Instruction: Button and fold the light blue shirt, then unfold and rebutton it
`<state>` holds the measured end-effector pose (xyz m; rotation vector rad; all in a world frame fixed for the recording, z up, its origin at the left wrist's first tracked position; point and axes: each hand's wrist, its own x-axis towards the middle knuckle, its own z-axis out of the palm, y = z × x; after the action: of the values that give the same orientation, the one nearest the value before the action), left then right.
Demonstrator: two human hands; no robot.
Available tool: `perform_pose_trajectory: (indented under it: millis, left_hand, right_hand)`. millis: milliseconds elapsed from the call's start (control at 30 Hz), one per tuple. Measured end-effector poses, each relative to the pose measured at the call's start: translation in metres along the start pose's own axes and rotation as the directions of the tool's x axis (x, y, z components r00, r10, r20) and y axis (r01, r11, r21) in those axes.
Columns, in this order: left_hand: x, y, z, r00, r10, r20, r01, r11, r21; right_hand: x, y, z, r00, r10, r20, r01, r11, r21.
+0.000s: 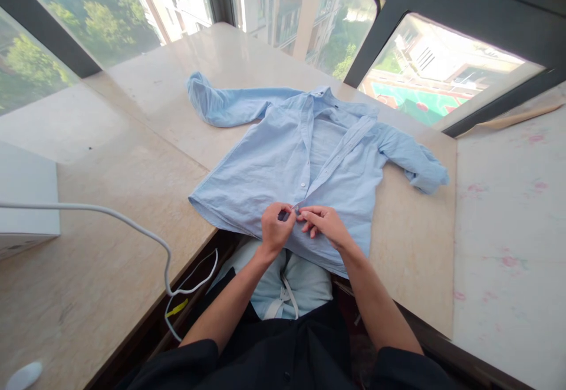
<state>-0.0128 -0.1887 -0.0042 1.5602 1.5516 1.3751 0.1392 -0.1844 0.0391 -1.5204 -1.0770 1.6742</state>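
A light blue long-sleeved shirt (274,160) lies face up on a beige stone counter (132,166), collar toward the windows, both sleeves spread out, the front open above the lowest buttons. My left hand (275,228) pinches the left edge of the shirt's front near the hem. Just beside it, my right hand (325,225) pinches the right edge, and the fingertips of both hands meet at the button strip. The hem hangs slightly over the counter's near edge.
A white box (26,201) stands at the left edge, and a white cable (132,225) runs from it over the counter's edge. A white rounded object (24,375) sits at the bottom left. Large windows (309,18) line the far side. A pale wooden stick (517,117) lies at the right sill.
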Motion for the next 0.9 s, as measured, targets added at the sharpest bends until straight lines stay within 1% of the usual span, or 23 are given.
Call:
perform_pose_trajectory:
  millis: [67,133,300,400,533,667,767,900]
  left_hand:
    - [0.001,0.002,-0.001,0.999,-0.042,0.003,0.042,0.998,-0.04]
    - [0.002,0.004,-0.002,0.998,-0.069,0.006,0.069,0.995,-0.069]
    - [0.003,0.006,-0.003,0.993,-0.115,0.008,0.115,0.986,-0.124]
    - [0.005,0.007,-0.005,0.992,-0.123,0.018,0.124,0.983,-0.138]
    - [0.006,0.007,-0.009,0.99,-0.128,0.056,0.135,0.98,-0.144]
    - [0.009,0.006,-0.013,0.992,-0.072,0.106,0.087,0.986,-0.145]
    - [0.013,0.007,-0.014,0.988,-0.068,0.138,0.085,0.989,-0.121]
    - [0.021,0.009,-0.016,0.977,-0.112,0.184,0.121,0.992,-0.037]
  right_hand:
    - [0.003,-0.002,0.005,0.998,0.048,-0.033,-0.045,0.996,0.082]
    - [0.006,-0.004,0.009,0.995,0.088,-0.051,-0.081,0.989,0.121]
    - [0.009,-0.006,0.009,0.986,0.166,-0.021,-0.161,0.975,0.153]
    - [0.011,-0.007,0.009,0.986,0.166,0.008,-0.165,0.975,0.151]
    - [0.014,-0.009,0.013,0.987,0.16,0.023,-0.161,0.981,0.105]
    - [0.015,-0.011,0.016,0.986,0.163,0.027,-0.165,0.983,0.083]
    - [0.015,-0.01,0.015,0.988,0.149,0.034,-0.151,0.986,0.065]
    - [0.016,-0.01,0.013,0.991,0.129,0.033,-0.13,0.991,0.032]
